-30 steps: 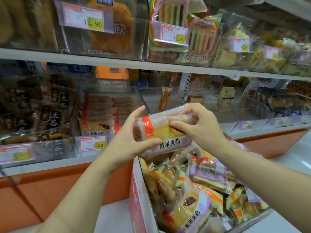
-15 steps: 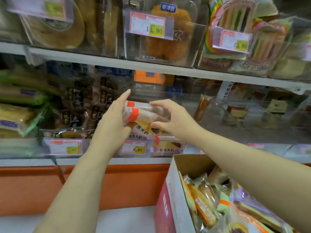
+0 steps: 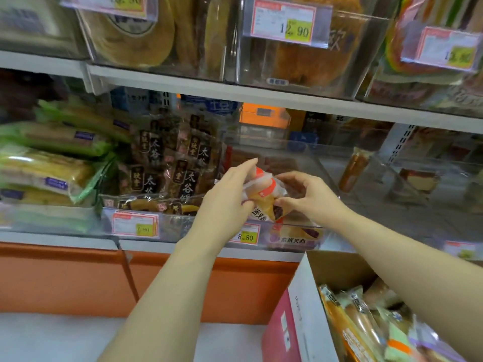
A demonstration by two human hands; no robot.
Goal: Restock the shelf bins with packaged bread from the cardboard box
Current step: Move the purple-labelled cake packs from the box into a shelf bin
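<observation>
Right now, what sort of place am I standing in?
Most likely a shop's bakery aisle: clear plastic shelf bins of wrapped bread, red-and-yellow price tags on their fronts, and an open cardboard box of packaged bread.

Head camera faces shelf (image 3: 261,99) (close).

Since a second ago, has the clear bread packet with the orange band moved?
Yes: the clear bread packet went left, from above the cardboard box to just above the 8.80 price tag.

Bread packet (image 3: 262,198) over bin (image 3: 300,226), box (image 3: 308,304) right.
</observation>
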